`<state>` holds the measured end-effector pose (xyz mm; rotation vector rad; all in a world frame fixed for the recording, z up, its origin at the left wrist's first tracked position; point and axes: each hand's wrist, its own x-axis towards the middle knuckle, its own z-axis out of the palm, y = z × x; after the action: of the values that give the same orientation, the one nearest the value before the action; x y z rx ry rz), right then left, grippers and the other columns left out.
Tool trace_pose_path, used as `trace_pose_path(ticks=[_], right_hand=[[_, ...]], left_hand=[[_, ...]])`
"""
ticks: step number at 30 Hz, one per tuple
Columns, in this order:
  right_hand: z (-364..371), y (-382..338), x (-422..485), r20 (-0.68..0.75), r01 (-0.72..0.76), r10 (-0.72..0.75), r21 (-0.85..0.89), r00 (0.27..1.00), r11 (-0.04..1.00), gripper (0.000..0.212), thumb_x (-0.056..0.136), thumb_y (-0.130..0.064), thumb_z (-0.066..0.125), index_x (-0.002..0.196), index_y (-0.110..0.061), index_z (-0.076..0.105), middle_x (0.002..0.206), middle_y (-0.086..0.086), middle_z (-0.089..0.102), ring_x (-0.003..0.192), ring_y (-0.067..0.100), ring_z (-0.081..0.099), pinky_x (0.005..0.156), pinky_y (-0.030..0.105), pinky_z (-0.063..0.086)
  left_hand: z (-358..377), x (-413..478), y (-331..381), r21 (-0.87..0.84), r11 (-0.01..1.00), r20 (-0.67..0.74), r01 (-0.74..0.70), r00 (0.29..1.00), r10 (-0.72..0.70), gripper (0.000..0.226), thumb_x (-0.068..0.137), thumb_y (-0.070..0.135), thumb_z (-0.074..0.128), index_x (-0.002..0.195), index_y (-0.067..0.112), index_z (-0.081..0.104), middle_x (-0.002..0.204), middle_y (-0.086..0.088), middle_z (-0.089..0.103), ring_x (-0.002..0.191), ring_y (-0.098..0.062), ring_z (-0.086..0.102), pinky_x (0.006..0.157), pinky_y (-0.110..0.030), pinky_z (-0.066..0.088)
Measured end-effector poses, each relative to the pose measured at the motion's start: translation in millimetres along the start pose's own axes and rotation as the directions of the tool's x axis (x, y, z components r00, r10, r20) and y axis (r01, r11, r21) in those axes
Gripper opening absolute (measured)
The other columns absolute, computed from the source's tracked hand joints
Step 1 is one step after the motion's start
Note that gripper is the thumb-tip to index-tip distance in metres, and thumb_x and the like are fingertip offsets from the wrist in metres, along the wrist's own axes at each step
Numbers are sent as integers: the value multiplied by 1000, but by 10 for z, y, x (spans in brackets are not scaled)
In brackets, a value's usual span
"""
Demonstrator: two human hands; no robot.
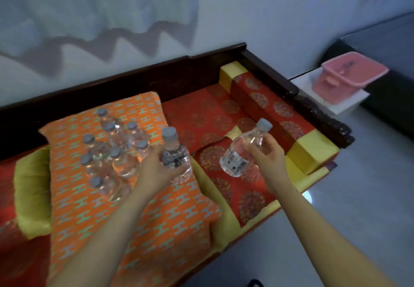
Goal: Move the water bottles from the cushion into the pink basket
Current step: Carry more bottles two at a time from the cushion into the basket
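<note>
Several clear water bottles (112,150) with grey caps stand clustered on the orange patterned cushion (156,215) at the left. My left hand (154,170) grips one upright water bottle (175,152) at the cushion's right edge. My right hand (266,152) holds a second water bottle (239,152), tilted with its cap up and to the right, above the red seat. The pink basket (345,78) sits far off at the upper right on a white stand, with something small inside that I cannot make out.
A dark wooden bench frame (280,80) runs behind and along the right of the red seat (212,116). A red and yellow bolster (291,127) lies between my hands and the basket. A yellow-green pillow (31,192) lies left. Pale floor (358,197) spreads to the right.
</note>
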<state>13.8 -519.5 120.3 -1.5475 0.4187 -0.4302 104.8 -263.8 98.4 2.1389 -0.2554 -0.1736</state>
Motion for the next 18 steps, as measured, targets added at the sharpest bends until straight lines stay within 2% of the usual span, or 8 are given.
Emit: trace_pose_path(ticks=[2, 4, 9, 12, 18], right_hand=[[-342, -59, 56, -3, 6, -6, 3, 1000, 1000, 15, 86, -16, 69, 100, -14, 64, 87, 2, 69, 80, 15, 64, 69, 36, 52], [-835, -111, 158, -34, 21, -21, -15, 999, 1000, 13, 86, -15, 69, 98, -15, 64, 88, 10, 68, 80, 17, 64, 68, 39, 50], [-1873, -298, 443, -91, 54, -61, -85, 994, 995, 17, 82, -11, 72, 97, -15, 66, 90, 0, 71, 84, 17, 67, 77, 34, 54], [-2431, -431, 613, -146, 70, -91, -140, 985, 988, 23, 79, -12, 74, 100, -19, 68, 95, 0, 72, 93, 23, 67, 82, 35, 55], [-3501, -609, 978, -274, 28, -64, -132, 960, 991, 29, 78, -13, 75, 105, -23, 67, 100, -4, 72, 95, 13, 68, 80, 34, 55]], left_hand=[[260, 7, 219, -4, 1000, 6, 1, 1000, -1, 60, 58, 26, 90, 110, 13, 62, 100, -3, 70, 88, -18, 65, 74, -31, 47], [654, 14, 531, -8, 1000, 28, 0, 1000, 0, 58, 60, 23, 89, 110, 12, 62, 100, -4, 70, 89, -20, 65, 74, -30, 46], [1479, 140, 1187, -68, 997, 94, -22, 995, 28, 68, 54, 44, 88, 112, 24, 60, 104, 5, 69, 93, -13, 66, 85, -42, 53], [1933, 273, 1620, -93, 994, 160, -57, 984, 71, 61, 57, 40, 88, 110, 28, 59, 103, 10, 68, 92, -10, 66, 86, -41, 54], [2796, 719, 2533, -133, 987, 322, -95, 937, 134, 66, 53, 35, 92, 111, 26, 62, 99, 8, 70, 88, -7, 68, 79, -29, 55]])
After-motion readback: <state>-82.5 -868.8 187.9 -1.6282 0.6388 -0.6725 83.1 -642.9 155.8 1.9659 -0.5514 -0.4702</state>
